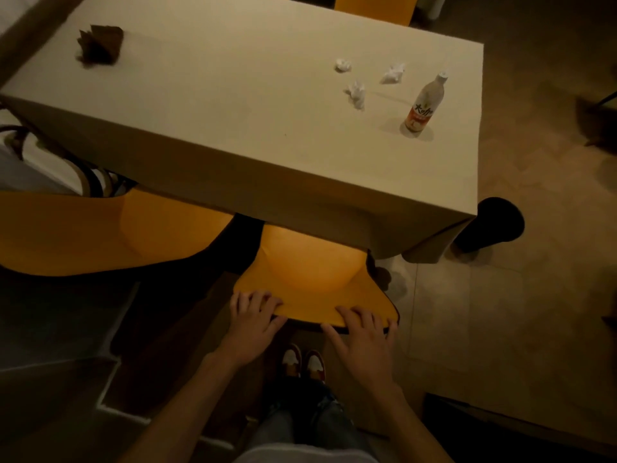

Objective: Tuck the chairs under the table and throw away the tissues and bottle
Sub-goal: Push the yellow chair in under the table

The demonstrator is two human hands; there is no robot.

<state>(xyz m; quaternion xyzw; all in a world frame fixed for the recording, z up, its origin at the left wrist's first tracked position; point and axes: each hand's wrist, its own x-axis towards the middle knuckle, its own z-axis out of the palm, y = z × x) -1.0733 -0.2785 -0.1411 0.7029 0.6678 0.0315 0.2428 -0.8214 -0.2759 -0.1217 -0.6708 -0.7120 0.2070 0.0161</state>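
An orange chair (314, 262) stands in front of me, its seat partly under the near edge of the beige table (233, 128). My left hand (253, 315) and my right hand (362, 332) both grip the top edge of its backrest, fingers curled over it. A second orange chair (100, 232) stands to the left, partly under the table. On the table's right part lie three crumpled white tissues (343, 65) (393, 73) (356, 94). A white bottle (423, 105) with an orange label stands upright near them.
A dark brown tissue holder (100, 45) sits at the table's far left. Another orange chair back (374, 8) shows at the far side. A black round bin (487, 225) stands on the floor by the table's near right corner. My feet (303, 362) are behind the chair.
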